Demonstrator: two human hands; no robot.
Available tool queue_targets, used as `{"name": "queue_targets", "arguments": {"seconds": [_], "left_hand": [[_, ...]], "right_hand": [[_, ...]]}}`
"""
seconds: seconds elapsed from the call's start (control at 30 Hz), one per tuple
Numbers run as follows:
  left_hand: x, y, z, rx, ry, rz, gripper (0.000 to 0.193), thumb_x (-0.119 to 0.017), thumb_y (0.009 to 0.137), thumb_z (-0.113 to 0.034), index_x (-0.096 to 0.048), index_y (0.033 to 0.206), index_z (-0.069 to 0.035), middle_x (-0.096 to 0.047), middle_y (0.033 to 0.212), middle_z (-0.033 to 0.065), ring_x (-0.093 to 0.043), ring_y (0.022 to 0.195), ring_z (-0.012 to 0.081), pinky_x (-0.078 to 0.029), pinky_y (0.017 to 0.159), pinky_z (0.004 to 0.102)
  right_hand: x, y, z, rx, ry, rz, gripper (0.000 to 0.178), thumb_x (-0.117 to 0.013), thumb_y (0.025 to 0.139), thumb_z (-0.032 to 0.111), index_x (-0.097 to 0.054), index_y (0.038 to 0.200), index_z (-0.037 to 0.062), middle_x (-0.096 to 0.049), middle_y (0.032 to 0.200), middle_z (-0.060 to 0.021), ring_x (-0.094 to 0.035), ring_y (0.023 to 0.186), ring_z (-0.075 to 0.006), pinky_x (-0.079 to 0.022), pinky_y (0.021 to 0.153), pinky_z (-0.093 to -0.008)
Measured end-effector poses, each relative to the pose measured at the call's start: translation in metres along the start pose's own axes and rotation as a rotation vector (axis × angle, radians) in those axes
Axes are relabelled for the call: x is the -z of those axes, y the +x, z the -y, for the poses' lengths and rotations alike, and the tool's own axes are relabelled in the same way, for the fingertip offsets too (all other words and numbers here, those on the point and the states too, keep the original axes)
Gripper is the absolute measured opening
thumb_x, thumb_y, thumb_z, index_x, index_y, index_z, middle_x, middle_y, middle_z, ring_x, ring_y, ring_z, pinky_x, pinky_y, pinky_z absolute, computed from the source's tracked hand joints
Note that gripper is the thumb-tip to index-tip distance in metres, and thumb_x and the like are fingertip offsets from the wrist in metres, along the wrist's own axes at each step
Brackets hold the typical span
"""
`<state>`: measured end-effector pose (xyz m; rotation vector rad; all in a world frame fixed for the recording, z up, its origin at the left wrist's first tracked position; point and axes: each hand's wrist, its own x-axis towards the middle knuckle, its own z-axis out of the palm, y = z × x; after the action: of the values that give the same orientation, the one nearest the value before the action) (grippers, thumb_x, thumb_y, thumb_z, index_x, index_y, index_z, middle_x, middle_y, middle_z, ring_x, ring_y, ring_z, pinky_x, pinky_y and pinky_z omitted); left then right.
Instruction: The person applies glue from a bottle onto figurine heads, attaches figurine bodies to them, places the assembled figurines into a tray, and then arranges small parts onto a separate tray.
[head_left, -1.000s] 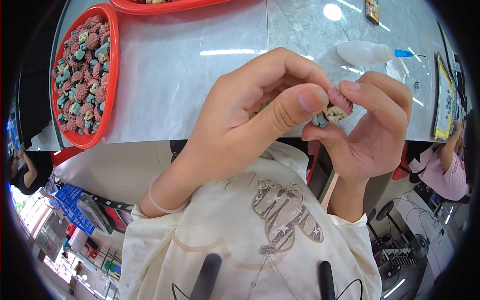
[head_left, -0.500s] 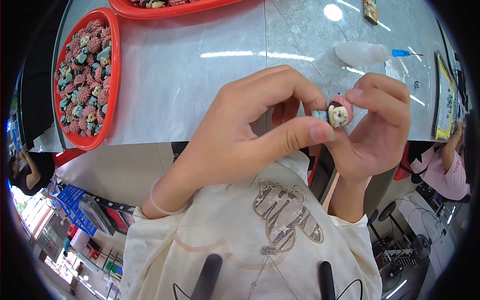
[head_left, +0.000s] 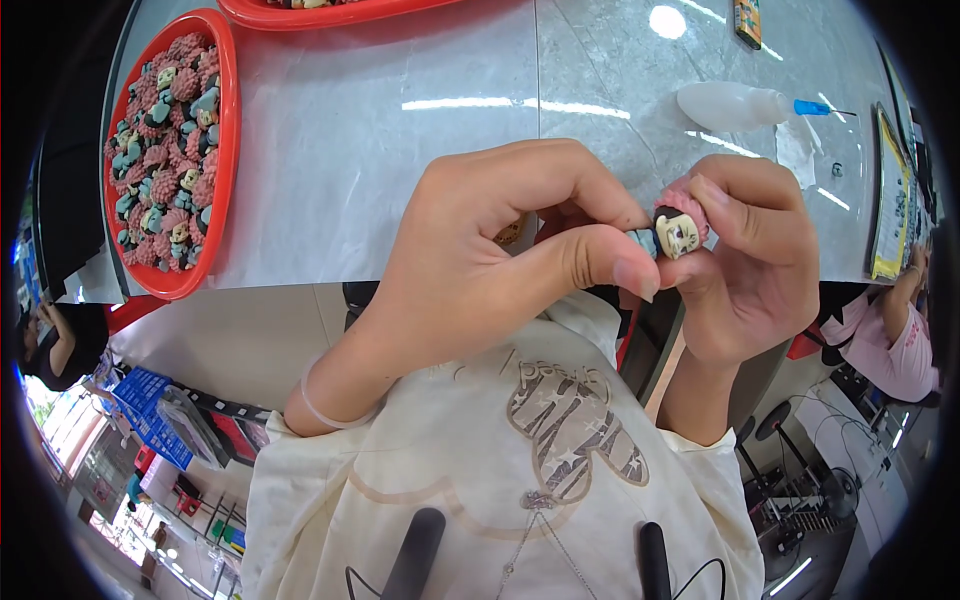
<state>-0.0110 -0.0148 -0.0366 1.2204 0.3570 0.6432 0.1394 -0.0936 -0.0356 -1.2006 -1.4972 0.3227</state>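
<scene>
A small figurine (head_left: 679, 232) with a pink curly head, pale face and blue-grey body lies sideways between my two hands, above the near edge of the table. My left hand (head_left: 500, 240) pinches its body between thumb and index finger. The thumb and fingers of my right hand (head_left: 752, 250) close on its pink head from the other side. Its face is turned toward me, and part of the body is hidden by the left fingers. Many similar figurines (head_left: 165, 185) fill a red oval basin (head_left: 229, 150) at the left.
Another red basin (head_left: 340, 16) stands at the far edge of view. On the right of the grey table (head_left: 330, 200) lie a white squeeze bottle (head_left: 730, 106) with a blue needle tip, a scrap of paper (head_left: 796, 150) and a small orange-and-dark packet (head_left: 747, 22). Other people (head_left: 890, 335) sit at both sides.
The right index finger and thumb have shifted onto the figurine's head. The figurine has turned slightly, and a little more of its blue-grey body shows by the left thumb.
</scene>
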Motion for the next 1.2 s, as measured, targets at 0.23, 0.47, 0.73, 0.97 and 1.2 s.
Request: {"name": "queue_targets", "arguments": {"seconds": [0.23, 0.47, 0.73, 0.97, 1.2], "left_hand": [[0.0, -0.001, -0.003, 0.039, 0.036, 0.002, 0.02, -0.061, 0.074, -0.011, -0.055, 0.078, 0.007, -0.056, 0.074, 0.01, -0.049, 0.065, 0.0116, -0.038, 0.056, 0.0211], [-0.003, -0.006, -0.001, -0.201, 0.381, -0.023, 0.016, -0.051, 0.07, -0.004, -0.053, 0.079, 0.009, -0.054, 0.07, 0.0116, -0.044, 0.057, 0.0102, -0.033, 0.047, 0.0199], [-0.002, 0.0, 0.011, -0.41, 0.584, -0.041, 0.016, -0.051, 0.06, 0.002, -0.056, 0.074, 0.008, -0.056, 0.064, 0.0113, -0.046, 0.05, 0.0111, -0.034, 0.042, 0.0193], [-0.004, 0.0, 0.012, -0.423, 0.605, -0.059, 0.014, -0.052, 0.059, 0.002, -0.058, 0.071, 0.007, -0.057, 0.062, 0.0112, -0.048, 0.048, 0.012, -0.036, 0.042, 0.0201], [-0.004, 0.0, 0.01, -0.42, 0.636, -0.075, 0.011, -0.053, 0.059, 0.002, -0.057, 0.068, 0.007, -0.054, 0.057, 0.0095, -0.045, 0.046, 0.0113, -0.034, 0.04, 0.0204]], "right_hand": [[-0.001, 0.001, 0.003, -0.036, 0.082, -0.011, 0.038, -0.068, 0.068, 0.024, -0.053, 0.089, -0.004, -0.053, 0.081, -0.0173, -0.052, 0.067, -0.0201, -0.043, 0.059, -0.0256], [0.004, 0.004, 0.004, 0.029, -0.047, 0.059, 0.04, -0.069, 0.066, 0.021, -0.053, 0.092, -0.0058, -0.055, 0.084, -0.0176, -0.052, 0.07, -0.0202, -0.042, 0.061, -0.0259], [0.007, 0.002, 0.001, 0.028, -0.046, 0.091, 0.04, -0.071, 0.063, 0.016, -0.053, 0.091, -0.0069, -0.056, 0.082, -0.0167, -0.052, 0.07, -0.0213, -0.041, 0.059, -0.0261], [0.006, 0.0, 0.001, 0.015, -0.035, 0.094, 0.041, -0.071, 0.063, 0.017, -0.053, 0.091, -0.0072, -0.056, 0.081, -0.0172, -0.052, 0.068, -0.0208, -0.04, 0.059, -0.0261], [0.006, 0.0, 0.0, 0.001, -0.028, 0.094, 0.041, -0.071, 0.063, 0.018, -0.054, 0.09, -0.0067, -0.056, 0.08, -0.0173, -0.052, 0.067, -0.0203, -0.039, 0.058, -0.0257]]}}
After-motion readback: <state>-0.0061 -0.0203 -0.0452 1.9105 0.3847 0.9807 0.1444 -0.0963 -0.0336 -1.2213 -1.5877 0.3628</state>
